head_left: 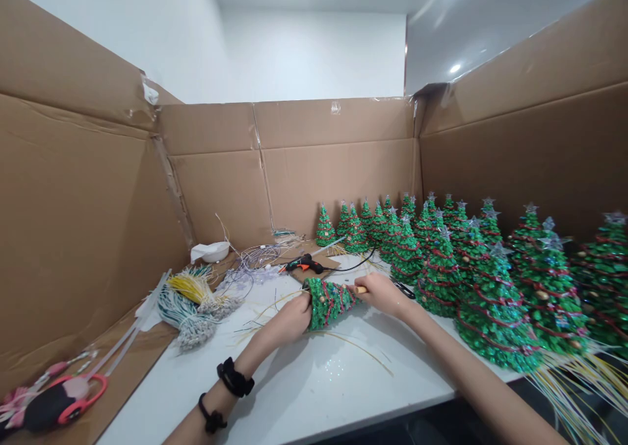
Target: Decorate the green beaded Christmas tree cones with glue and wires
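Note:
A small green Christmas tree (330, 302) with red garland lies on its side above the white tabletop, its narrow end toward the right. My left hand (296, 317) is closed on its wide base, with some fingers hidden at or inside the base. Thin wires (265, 311) stick out to the left of that base. In my right hand (381, 292) is a tool with a light wooden handle (361, 290), pointed at the tree's narrow end. The tool's working tip cannot be made out. Black scissors handles (403, 289) lie just behind my right hand.
Many finished-looking trees (495, 307) with clear stars crowd the right side. A black and orange glue gun (305, 264) lies behind my hands. Wire bundles (189, 304), a white dish (210, 252) and a black-pink item (59, 402) are at left. Cardboard walls (338, 177) surround the table.

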The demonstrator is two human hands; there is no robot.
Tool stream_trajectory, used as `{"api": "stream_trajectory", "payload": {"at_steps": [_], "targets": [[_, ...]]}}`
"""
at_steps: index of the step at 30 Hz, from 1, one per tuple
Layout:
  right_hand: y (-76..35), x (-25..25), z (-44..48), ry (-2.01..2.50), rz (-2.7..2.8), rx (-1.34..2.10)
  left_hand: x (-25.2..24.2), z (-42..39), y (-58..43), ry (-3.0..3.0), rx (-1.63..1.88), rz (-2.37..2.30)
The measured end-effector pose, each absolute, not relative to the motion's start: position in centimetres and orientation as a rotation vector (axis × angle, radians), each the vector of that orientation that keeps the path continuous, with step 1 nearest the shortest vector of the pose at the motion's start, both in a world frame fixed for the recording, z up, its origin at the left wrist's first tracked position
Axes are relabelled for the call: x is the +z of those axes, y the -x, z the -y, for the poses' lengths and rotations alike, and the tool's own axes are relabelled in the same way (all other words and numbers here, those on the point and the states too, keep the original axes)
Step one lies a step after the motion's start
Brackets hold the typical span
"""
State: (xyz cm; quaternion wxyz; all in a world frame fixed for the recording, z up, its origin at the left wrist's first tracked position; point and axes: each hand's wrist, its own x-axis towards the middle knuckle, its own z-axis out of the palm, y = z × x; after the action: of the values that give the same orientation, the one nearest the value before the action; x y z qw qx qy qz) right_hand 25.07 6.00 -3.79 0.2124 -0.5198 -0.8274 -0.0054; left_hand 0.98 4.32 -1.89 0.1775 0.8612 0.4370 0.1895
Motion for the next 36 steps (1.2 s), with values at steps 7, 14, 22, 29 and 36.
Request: {"api": "stream_trajectory", "payload": {"at_steps": [7,14,22,29,36], "targets": [[-24.7,-4.1,-6.0,1.482,2.295,-0.027,-3.9,-6.2,-1.3,-2.198,0.674,-1.308],[-24.7,-4.1,-6.1,1.482,2.284,0.002,-4.3,-6.0,-2.1,-2.076,0.849,-1.252],[-24.2,-4.7,-6.3,1.472,2.284,-0.004,-4.5,-6.1,-2.2,-1.912,0.809,-1.097],[-22.0,-4.9,-5.3,1.613,2.219,-0.197,-3.8,-6.0,-1.5,-1.807,0.825,-1.056],[-21.1,-4.7,-4.8,1.712,2.165,-0.222,-2.6,-5.0,-1.4,-1.756,0.716,-0.930]]}}
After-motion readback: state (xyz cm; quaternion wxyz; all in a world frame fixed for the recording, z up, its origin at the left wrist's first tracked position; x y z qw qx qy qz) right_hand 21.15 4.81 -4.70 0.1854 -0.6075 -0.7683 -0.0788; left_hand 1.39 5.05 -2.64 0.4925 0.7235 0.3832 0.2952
